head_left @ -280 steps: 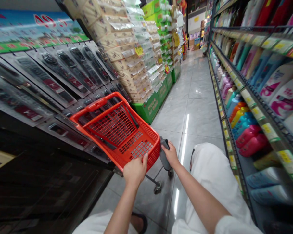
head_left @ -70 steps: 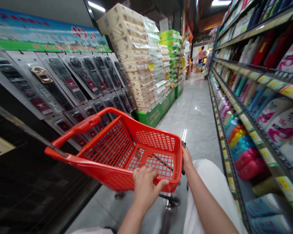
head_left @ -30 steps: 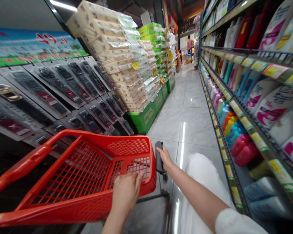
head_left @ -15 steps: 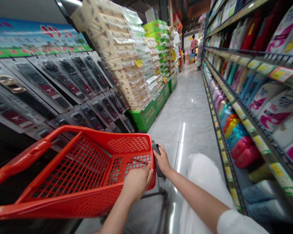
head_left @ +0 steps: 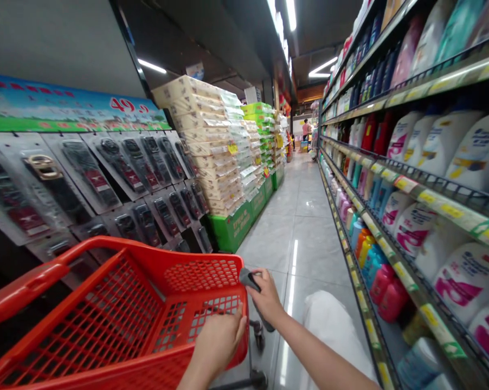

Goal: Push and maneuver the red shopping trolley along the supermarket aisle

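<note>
A red plastic shopping cart [head_left: 175, 254] fills the lower left, its basket with lattice walls and nothing seen inside. My left hand [head_left: 220, 338] is closed over the near rim by the cart's right-hand corner; its fingertips are hidden. At that same corner, my right hand [head_left: 265, 297] wraps round a dark grey elongated piece [head_left: 250, 280] that touches the cart's end. I cannot make out whether this piece is fixed to the cart. Below the corner, a dark wheel [head_left: 259, 338] and part of the metal frame show.
Shelves of shampoo bottles [head_left: 417, 225] line the right side, close to my white-clothed leg [head_left: 334, 330]. Packaged belts [head_left: 94, 168] hang on the left beside stacked tissue packs [head_left: 206, 141] on green bases [head_left: 232, 227]. Down the tiled aisle [head_left: 305, 189] stands a person [head_left: 305, 130].
My view has tilted up, showing more ceiling and higher shelves. The cart and both hands sit lower and slightly further left in view. Both hands keep their holds.
</note>
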`<state>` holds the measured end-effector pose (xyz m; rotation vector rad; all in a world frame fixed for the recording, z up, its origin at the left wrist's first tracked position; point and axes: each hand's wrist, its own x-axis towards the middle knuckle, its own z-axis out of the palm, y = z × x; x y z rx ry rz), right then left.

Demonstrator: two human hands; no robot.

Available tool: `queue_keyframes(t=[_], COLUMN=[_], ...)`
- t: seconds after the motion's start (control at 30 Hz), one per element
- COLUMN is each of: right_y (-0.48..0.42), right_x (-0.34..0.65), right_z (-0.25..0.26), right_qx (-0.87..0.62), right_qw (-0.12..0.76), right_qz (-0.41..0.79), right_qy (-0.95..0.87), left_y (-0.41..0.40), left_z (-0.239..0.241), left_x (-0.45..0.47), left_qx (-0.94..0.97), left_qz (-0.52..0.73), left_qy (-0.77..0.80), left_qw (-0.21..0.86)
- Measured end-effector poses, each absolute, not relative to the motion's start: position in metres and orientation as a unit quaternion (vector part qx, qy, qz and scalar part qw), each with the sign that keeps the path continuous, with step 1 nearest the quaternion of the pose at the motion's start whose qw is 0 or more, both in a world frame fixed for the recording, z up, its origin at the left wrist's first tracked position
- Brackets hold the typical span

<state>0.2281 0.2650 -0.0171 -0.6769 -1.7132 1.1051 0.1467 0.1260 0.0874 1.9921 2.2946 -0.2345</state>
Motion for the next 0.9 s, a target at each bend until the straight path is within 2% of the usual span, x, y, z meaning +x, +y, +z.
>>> queue_keyframes(t=[0.1,0.2,0.63,0.8,0.9], right_y=[0.281,0.303,0.252,0.293,0.328], right_x=[0.209,0.189,0.237,0.209,0.186], right_z=[0.005,0.019,0.004,0.01,0.014], right_qx=[-0.279,-0.317,-0.227,-0.262,-0.267], right_qw=[0.429,0.415,0.424,0.437,0.443], right_qz=[0.38,0.357,0.408,0.406,0.445], right_qy=[-0.77,-0.775,-0.776,-0.758,-0.731], left_y=[0.123,0.123,0.121,0.119,0.119], left_z=[0.085,0.087,0.086,0.087,0.086], left_x=[0.145,0.145,0.144,0.146,0.146], left_qx=[0.654,0.661,0.657,0.663,0.666], left_qz=[-0.076,-0.077,-0.064,-0.084,-0.09], left_qy=[0.751,0.744,0.749,0.742,0.739], left_qw=[0.053,0.057,0.049,0.048,0.044])
